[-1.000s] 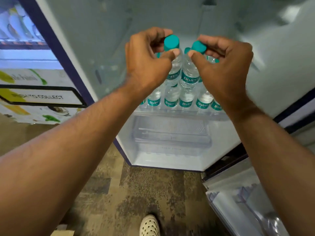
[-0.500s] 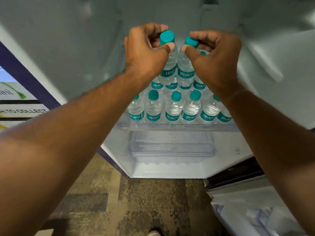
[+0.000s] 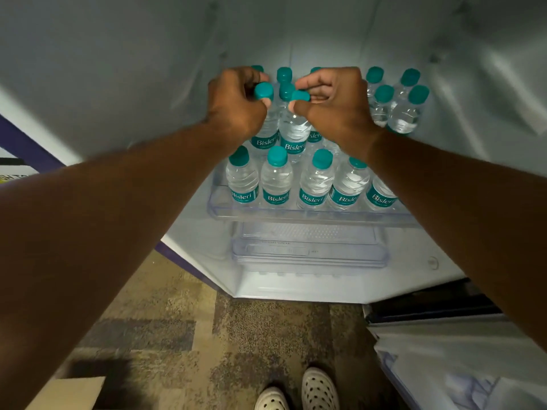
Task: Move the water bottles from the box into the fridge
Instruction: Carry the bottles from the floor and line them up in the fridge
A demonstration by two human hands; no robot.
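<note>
Inside the open fridge (image 3: 118, 69), my left hand (image 3: 236, 108) pinches the neck of a clear water bottle (image 3: 266, 134) with a teal cap. My right hand (image 3: 334, 108) holds a second such bottle (image 3: 291, 134) by its neck, right beside the first. Both bottles hang just behind the front row of several bottles (image 3: 313, 182) standing on the clear shelf (image 3: 225, 211). More bottles (image 3: 399, 110) stand at the back right. A corner of the cardboard box (image 3: 71, 392) shows at the bottom left.
Below the shelf sits a clear crisper drawer (image 3: 307, 253). The open fridge door (image 3: 458, 359) juts out at the lower right. My two white shoes (image 3: 299, 392) stand on patterned carpet (image 3: 207, 335) in front of the fridge.
Both hands have carried their bottles deeper into the fridge and lower toward the shelf. The view has tilted so more of the back bottles shows.
</note>
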